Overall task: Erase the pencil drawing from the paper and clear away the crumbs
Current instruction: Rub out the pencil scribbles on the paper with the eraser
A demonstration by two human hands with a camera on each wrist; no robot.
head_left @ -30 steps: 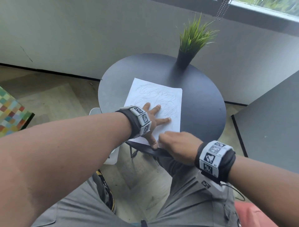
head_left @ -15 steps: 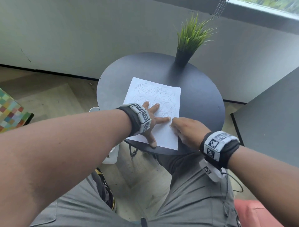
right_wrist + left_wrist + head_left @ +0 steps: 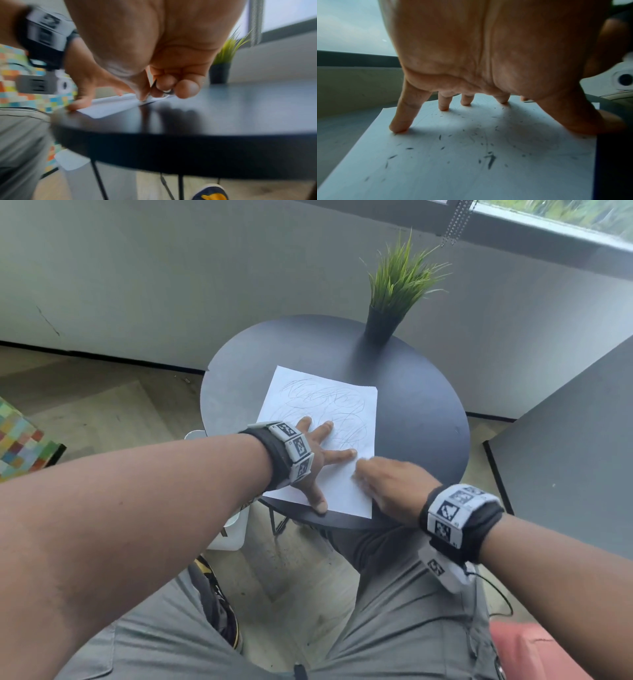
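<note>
A white paper (image 3: 329,405) with faint pencil scribbles lies on the round black table (image 3: 411,419). My left hand (image 3: 322,446) rests on the sheet's near left part with its fingers spread and straight, the fingertips (image 3: 400,121) pressing the paper (image 3: 453,169). Dark eraser crumbs (image 3: 489,159) are scattered under that hand. My right hand (image 3: 366,470) sits at the sheet's right edge with its fingers curled. In the right wrist view it pinches a small pale eraser (image 3: 167,92) against the paper (image 3: 109,108). Most of the eraser is hidden.
A black pot of green grass (image 3: 394,292) stands at the table's far edge. A grey tabletop (image 3: 565,440) stands to the right, and a white bin (image 3: 229,529) under the table's left side. My knees are under the near edge.
My right hand has moved from the paper's near edge up along its right side, toward the left index finger. The left hand has stayed spread on the sheet.
</note>
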